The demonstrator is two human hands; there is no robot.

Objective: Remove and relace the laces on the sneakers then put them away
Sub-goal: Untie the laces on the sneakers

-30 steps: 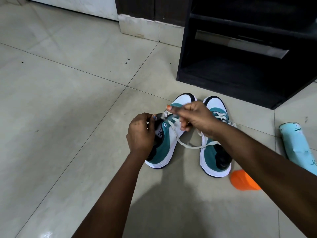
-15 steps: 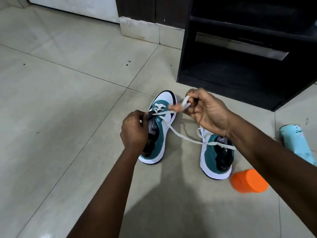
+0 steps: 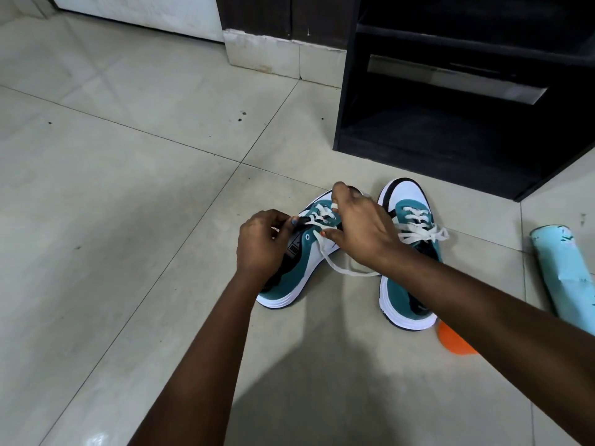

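Two teal and white sneakers stand side by side on the tiled floor. My left hand grips the tongue and collar of the left sneaker. My right hand reaches over that shoe's eyelets, fingers curled, pinching its white lace, which loops loosely onto the floor between the shoes. The right sneaker is laced, its lace ends lying loose over its side, and my right forearm crosses above its heel.
A black shoe rack with open shelves stands just behind the sneakers. An orange cap lies by the right sneaker's heel, and a light blue cylinder lies at the right edge. Beige floor tiles spread to the left.
My right hand drew the lace up and away from the left sneaker, then came back down onto its eyelets. My left hand has kept its hold on the shoe.
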